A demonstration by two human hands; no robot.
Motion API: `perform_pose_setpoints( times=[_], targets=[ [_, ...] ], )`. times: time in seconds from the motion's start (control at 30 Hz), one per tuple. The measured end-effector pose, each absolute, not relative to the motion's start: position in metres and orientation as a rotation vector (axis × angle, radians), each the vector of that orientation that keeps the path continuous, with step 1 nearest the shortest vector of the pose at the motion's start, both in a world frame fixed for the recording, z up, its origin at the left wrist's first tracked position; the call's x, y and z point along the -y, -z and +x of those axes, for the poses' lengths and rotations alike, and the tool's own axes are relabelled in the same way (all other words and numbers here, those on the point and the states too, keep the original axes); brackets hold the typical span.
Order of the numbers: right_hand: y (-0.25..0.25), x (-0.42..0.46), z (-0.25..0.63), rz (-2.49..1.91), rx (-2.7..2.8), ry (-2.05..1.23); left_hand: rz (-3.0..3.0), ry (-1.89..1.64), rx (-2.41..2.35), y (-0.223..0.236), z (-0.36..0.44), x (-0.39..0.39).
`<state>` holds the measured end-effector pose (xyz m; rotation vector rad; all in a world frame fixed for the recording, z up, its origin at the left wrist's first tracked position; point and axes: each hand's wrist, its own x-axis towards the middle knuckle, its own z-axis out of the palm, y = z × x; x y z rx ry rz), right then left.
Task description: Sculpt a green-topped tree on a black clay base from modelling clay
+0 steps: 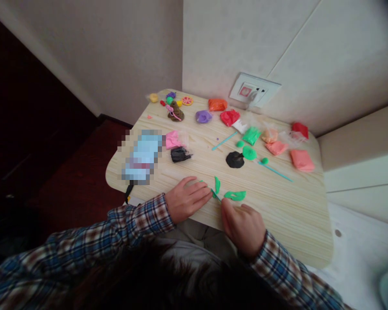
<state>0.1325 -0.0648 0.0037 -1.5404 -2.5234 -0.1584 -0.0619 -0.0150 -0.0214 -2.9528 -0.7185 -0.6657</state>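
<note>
My left hand (188, 199) lies flat near the table's front edge, fingers stretched out, their tips beside a small piece of green clay. Closed in a pinch, my right hand (244, 224) holds a thin blue clay tool (216, 195) whose tip points toward the left fingertips. Just beyond the tool stands out a narrow green clay strip (217, 184). To the right of it, by my right knuckles, is a wider green clay piece (235, 196) with a slit in it. Part of the green clay is hidden under my left fingers.
A black clay disc (235, 160) and a flat green clay round (249, 153) sit mid-table. Two blue sticks lie near them, one a blue stick (278, 173). Several clay packets, including a black packet (180, 154), and a blurred-out phone-like object (144, 155) are around.
</note>
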Motion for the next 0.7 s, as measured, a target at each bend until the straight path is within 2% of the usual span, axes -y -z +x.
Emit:
perform_pose_setpoints(
  times=[0.27, 0.53, 0.7],
  targets=[
    [-0.001, 0.068, 0.143, -1.620, 2.350, 0.260, -2.930, 0.703, 0.702, 0.025, -0.065, 0.017],
    [0.006, 0.073, 0.196, -1.975, 2.003, -0.009, -3.049, 0.518, 0.799, 0.016, -0.059, 0.017],
    [0.015, 0.079, 0.241, -2.250, 2.070, 0.187, -3.054, 0.528, 0.824, 0.013, -0.054, 0.017]
  ],
)
